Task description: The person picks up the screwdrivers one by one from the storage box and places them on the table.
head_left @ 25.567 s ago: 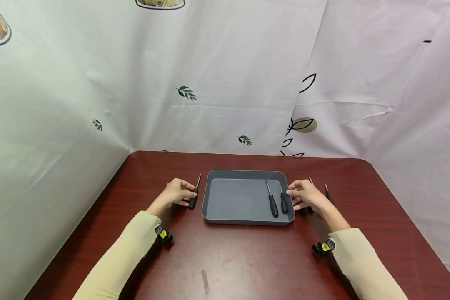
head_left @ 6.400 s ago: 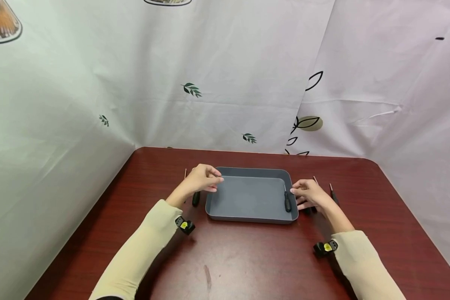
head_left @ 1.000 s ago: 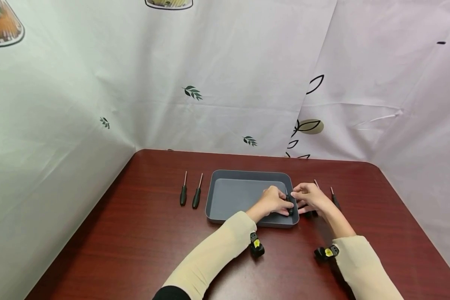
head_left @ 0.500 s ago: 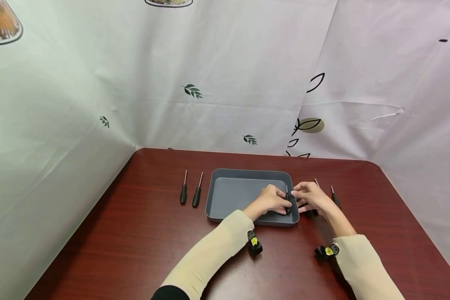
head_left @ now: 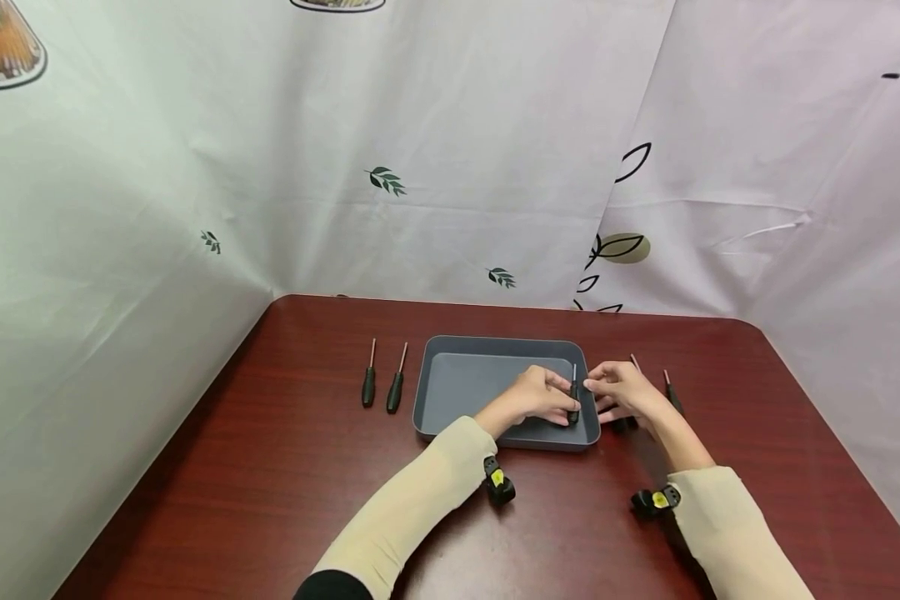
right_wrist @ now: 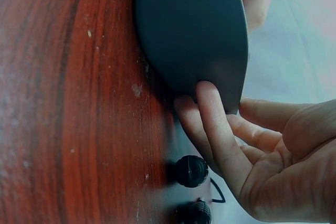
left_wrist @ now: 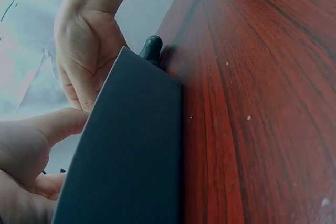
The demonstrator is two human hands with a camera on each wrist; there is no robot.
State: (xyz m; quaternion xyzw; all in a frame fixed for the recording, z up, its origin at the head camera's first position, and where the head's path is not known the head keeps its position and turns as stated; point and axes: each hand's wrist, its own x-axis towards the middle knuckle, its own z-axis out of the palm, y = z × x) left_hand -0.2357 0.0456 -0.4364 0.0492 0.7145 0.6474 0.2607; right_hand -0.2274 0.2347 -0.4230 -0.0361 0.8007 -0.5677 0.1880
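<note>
My left hand [head_left: 537, 395] reaches into the grey tray [head_left: 457, 385] and pinches a black-handled screwdriver [head_left: 574, 392] near its right wall. The screwdriver's shaft points toward the far side. At the tray's right edge, my right hand [head_left: 621, 390] grips the rim; in the right wrist view the thumb lies at the rim and two fingers press the outer wall [right_wrist: 194, 35]. The left wrist view has the tray's near wall [left_wrist: 126, 145] in front, so the held screwdriver is hidden there.
Two screwdrivers lie left of the tray, an outer screwdriver [head_left: 368, 387] and an inner screwdriver [head_left: 394, 392]. Right of it, one screwdriver [head_left: 673, 398] lies beyond my right hand, and another screwdriver [head_left: 635, 362] is partly behind that hand. White patterned cloth surrounds the brown table [head_left: 270, 467].
Since 6.4 s ago, my left hand has gone from the tray's left edge to the screwdriver inside. Over the last second, hand and screwdriver shift slightly left. My right hand stays at the rim.
</note>
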